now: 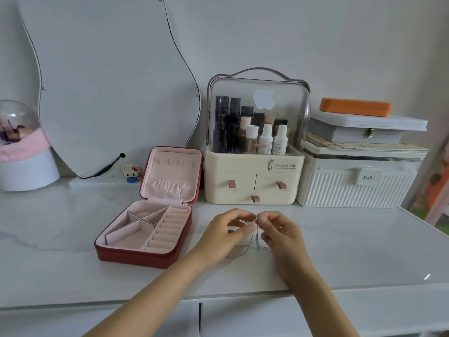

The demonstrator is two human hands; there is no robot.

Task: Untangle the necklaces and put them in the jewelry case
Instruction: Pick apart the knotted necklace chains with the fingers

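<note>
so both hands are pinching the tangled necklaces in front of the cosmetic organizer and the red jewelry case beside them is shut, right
Not quite: the red jewelry case is open, lid up, as the head view shows. The rest holds: the left hand and right hand pinch the tangled necklaces in front of the cosmetic organizer.

Necklaces [252,233]: thin silvery metal chain, shiny. Case [145,254]: red stitched leather-look shell, matt pink velvety lining. Table [73,239]: glossy white marble-look top. Organiser [252,181]: cream plastic, clear glossy lid
</note>
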